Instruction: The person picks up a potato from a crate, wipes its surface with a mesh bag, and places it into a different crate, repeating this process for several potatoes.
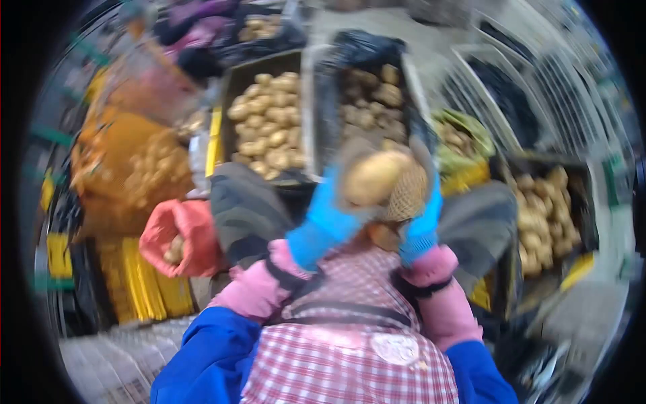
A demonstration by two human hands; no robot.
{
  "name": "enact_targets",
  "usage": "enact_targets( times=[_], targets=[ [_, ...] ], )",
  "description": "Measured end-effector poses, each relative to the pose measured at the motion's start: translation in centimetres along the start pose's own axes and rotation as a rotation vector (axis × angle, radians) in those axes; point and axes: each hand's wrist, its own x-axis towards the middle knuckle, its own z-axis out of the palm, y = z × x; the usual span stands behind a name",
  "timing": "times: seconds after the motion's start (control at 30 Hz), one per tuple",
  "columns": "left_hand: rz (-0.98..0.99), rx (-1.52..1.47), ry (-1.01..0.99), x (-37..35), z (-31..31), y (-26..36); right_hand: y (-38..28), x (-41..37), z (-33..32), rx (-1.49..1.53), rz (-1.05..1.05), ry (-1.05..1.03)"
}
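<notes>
Both my hands wear blue gloves with dark palms and are raised together in front of my lap. My left hand [330,214] is closed round a large pale potato [374,176]. Against the potato's right side lies a brown thing with a net-like pattern [408,192], and the fingers of my right hand [424,214] wrap it from the right. Motion blurs the fingertips. Just beyond the hands stands a crate lined with black plastic [412,75], holding darker, earthy potatoes [372,111].
A crate of pale potatoes [268,121] stands ahead to the left, another crate of potatoes [546,219] to the right. A red sack [195,236] and an orange mesh bag [101,158] lie left. A green sack [474,135] and white crates [498,101] are at right.
</notes>
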Motion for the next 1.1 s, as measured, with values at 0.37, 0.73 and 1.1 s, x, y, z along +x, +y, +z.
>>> enact_targets(
  times=[0.37, 0.73, 1.1],
  targets=[
    [0.261, -0.351, 0.273, 8.0, -25.0, 12.0, -0.5, 2.0, -2.3, -0.126, 0.069, -0.212],
    [-0.118, 0.059, -0.315, 24.9, -24.4, 4.8, -9.9, 9.2, -3.3, -0.508, 0.24, -0.445],
    [-0.446, 1.416, -1.262, 24.3, -3.5, -36.1, -6.8, 13.4, -4.8, -1.027, 0.085, -1.007]
  ],
)
